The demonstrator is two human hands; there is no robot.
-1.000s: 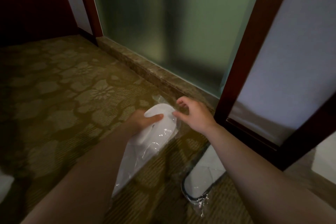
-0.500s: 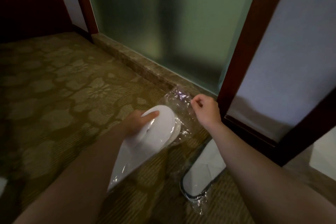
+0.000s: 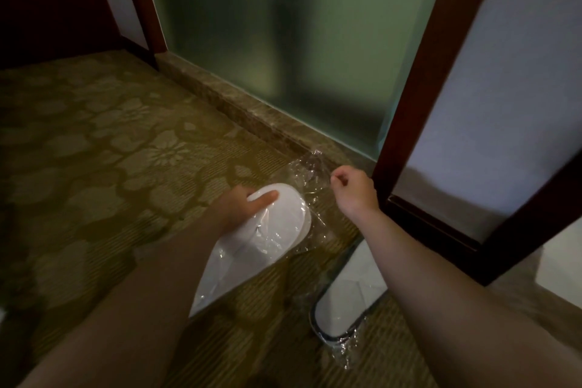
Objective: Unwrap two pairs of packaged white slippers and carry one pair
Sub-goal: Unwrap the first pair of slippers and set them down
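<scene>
My left hand (image 3: 244, 206) grips a pair of white slippers (image 3: 277, 227) near the toe end, with the thumb lying across the top. A clear plastic wrapper (image 3: 307, 176) hangs off the toe end, and my right hand (image 3: 354, 190) pinches its edge, pulled out to the right. The wrapper still covers the lower part of the slippers. A second pair of white slippers (image 3: 349, 299) in clear plastic lies on the carpet below my right forearm, with a dark rim along its edge.
Patterned olive carpet (image 3: 110, 167) covers the floor. A stone sill (image 3: 239, 113) runs under a frosted glass panel (image 3: 283, 41). A dark wooden frame (image 3: 419, 72) and a white panel (image 3: 510, 104) stand at the right.
My right hand closed on the wrapper's edge and pulled it away from the toe of the slippers toward the right. The left hand kept its hold on the pair.
</scene>
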